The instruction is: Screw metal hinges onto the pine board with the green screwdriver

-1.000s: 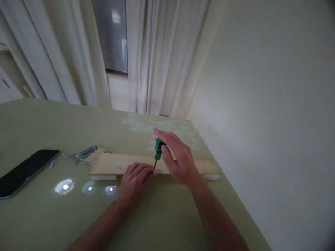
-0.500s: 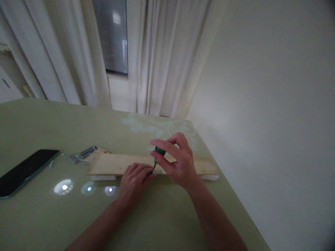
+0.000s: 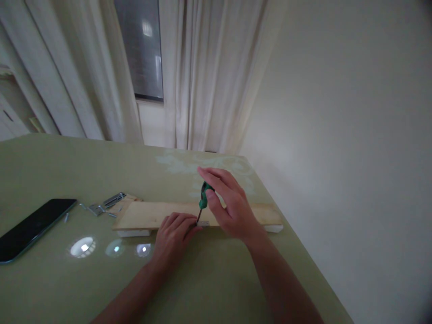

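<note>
A pale wooden board (image 3: 145, 212) lies across the table on white supports. My left hand (image 3: 173, 229) grips its near edge, fingers on top and thumb beside a small metal hinge (image 3: 204, 223). Above that spot, my right hand (image 3: 232, 204) holds a green-handled screwdriver (image 3: 203, 195), with the thumb against the handle and the fingers over its top. The screwdriver stands slightly tilted, its tip down at the hinge by my left fingertips. Whatever is under the tip is hidden by those fingers.
Left of the board lie loose metal hinges (image 3: 96, 209) and several screws (image 3: 66, 218). A black phone (image 3: 35, 229) rests farther left. The green table's right edge (image 3: 303, 249) runs near the wall (image 3: 354, 157).
My right fingers have loosened and shifted up over the screwdriver's top, so more of the green handle shows. My left hand stays at the same place on the board.
</note>
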### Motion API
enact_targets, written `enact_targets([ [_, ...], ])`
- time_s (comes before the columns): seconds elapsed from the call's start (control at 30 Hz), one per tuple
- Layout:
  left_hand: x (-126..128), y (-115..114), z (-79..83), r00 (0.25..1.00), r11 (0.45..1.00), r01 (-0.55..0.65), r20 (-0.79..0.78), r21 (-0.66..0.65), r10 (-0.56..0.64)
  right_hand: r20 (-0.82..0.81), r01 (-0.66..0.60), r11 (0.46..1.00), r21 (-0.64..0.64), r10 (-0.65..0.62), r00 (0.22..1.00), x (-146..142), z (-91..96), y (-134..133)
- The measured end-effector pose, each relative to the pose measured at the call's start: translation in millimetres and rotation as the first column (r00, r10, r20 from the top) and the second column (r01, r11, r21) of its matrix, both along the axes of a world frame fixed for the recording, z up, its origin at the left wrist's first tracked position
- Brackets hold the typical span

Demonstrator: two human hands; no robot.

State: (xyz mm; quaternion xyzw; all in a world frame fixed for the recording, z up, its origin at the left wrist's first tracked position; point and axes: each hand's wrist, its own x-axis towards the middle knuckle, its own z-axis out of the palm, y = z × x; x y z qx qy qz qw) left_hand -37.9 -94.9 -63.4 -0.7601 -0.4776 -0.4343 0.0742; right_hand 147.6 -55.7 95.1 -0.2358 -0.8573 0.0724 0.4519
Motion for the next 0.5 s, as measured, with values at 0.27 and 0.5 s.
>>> enact_targets([
  [0.27, -0.7, 0.2, -0.6, 1.000, 1.000, 0.009, -0.006, 0.005, -0.009, -0.068, 0.096, 0.989, 0.110, -0.089, 0.994, 1.2, 2.2, -1.4],
  [0.5, -0.3, -0.2, 0.8, 1.000, 1.000, 0.004, -0.007, -0.005, -0.004, -0.114, 0.094, 0.993, 0.078, -0.084, 0.990, -1.1, -1.1, -2.1],
])
